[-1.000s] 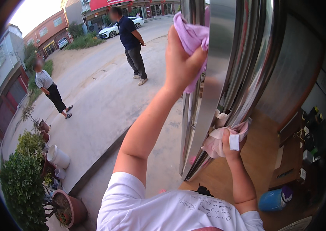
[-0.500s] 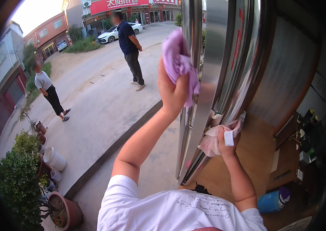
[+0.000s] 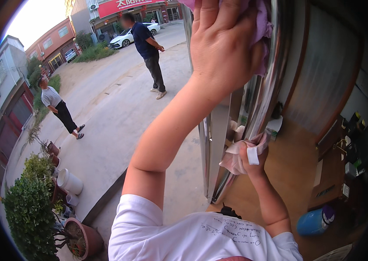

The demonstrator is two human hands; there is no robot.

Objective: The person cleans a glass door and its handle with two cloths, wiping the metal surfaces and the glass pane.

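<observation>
My left hand [image 3: 221, 48] is raised at the top of the view, back of the hand toward me. It presses a purple cloth [image 3: 262, 30] against the upper part of a shiny metal-framed door [image 3: 253, 106]; the fingertips are cut off by the upper edge. Lower down, my right hand [image 3: 253, 161] grips a pale pink cloth [image 3: 234, 158] with a white tag. That cloth is bunched against the metal door edge, and part of the fingers is hidden by it.
Potted plants [image 3: 84, 239] and a white bucket [image 3: 70, 181] stand outside at left. Two people [image 3: 149, 54] [image 3: 60, 104] stand on the concrete, a white car [image 3: 125, 39] behind. Indoors at right are a wooden desk [image 3: 329, 182] and a blue container [image 3: 312, 222].
My left hand has moved right and closer with the purple cloth, from beside the door onto its upper frame. My right hand has shifted slightly left, still gripping the pink cloth.
</observation>
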